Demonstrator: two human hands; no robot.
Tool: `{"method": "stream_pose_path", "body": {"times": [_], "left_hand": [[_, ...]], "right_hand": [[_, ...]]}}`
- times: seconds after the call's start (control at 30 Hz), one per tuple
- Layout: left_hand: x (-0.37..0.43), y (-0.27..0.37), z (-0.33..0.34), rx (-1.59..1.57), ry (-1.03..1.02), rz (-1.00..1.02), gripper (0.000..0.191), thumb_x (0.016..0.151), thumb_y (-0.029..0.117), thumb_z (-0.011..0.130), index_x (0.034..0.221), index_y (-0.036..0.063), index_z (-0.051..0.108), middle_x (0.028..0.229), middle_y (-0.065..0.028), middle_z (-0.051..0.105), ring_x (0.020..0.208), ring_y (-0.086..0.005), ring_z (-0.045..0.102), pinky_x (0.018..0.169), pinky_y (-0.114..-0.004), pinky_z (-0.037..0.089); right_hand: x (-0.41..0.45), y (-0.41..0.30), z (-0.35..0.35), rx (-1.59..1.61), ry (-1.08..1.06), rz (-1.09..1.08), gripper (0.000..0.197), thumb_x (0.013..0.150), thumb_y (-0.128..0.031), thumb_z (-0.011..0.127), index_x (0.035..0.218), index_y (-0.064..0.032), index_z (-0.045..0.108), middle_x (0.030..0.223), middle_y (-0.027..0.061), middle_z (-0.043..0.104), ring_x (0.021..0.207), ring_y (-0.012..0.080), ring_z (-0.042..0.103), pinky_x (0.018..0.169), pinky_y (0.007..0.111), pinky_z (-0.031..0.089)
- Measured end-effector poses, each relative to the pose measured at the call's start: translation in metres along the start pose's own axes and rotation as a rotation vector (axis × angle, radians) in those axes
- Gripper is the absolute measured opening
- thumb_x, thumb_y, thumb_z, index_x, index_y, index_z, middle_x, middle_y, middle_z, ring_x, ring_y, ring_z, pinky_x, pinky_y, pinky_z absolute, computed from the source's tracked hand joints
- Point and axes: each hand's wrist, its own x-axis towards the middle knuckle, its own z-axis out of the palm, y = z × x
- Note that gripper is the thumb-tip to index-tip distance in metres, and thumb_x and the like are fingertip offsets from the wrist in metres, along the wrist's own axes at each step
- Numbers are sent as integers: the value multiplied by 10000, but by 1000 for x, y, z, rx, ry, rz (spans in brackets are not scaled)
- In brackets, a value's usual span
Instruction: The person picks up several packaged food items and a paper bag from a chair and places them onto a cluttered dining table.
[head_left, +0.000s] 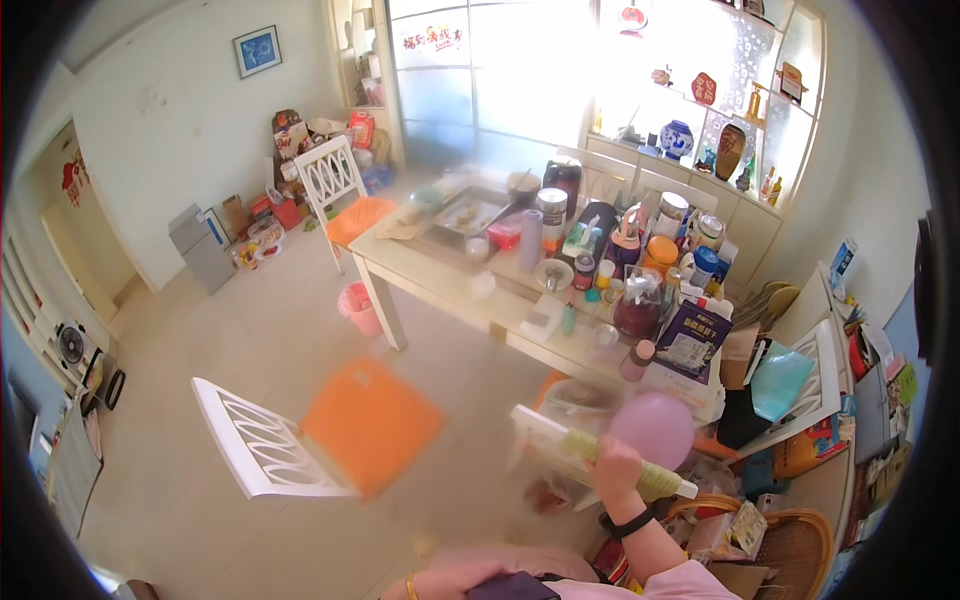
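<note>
My right hand (616, 471), with a black wristband, closes round the top rail of a white chair (541, 421). Pale green wrapping (660, 481) covers part of that rail on both sides of my hand. A pink balloon (654, 430) is just behind the rail, by the table edge. Low in the picture, against my body, my left hand (469, 576) lies beside a dark purple object (514, 587); its fingers are blurred and partly hidden, so whether it holds the object is unclear. A gold bracelet circles that wrist.
A long table (431, 289) bears jars, bottles, a tray and boxes. White chairs stand about, one with an orange seat cushion (373, 427) at left. A pink bin (361, 309) stands by a table leg. At lower right are a wicker chair (799, 544) and a crowded shelf unit.
</note>
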Motion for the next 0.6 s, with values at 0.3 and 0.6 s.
{"method": "stream_pose_path", "body": {"times": [0.3,0.6], "left_hand": [[4,-4,1,-233,-13,27,286,926,171,558,1189,59,565,1216,-144,590,1135,-272,549,994,-382,395],[3,-6,8,-118,24,49,319,924,154,558,1222,45,529,1229,-153,579,1138,-270,545,995,-377,393]], "right_hand": [[3,-6,-9,11,-24,-2,389,602,-261,814,827,-103,540,756,88,587,692,307,602,628,419,477],[3,-4,-9,51,-35,0,383,599,-247,814,832,-103,545,766,87,591,695,306,605,631,420,477]]}}
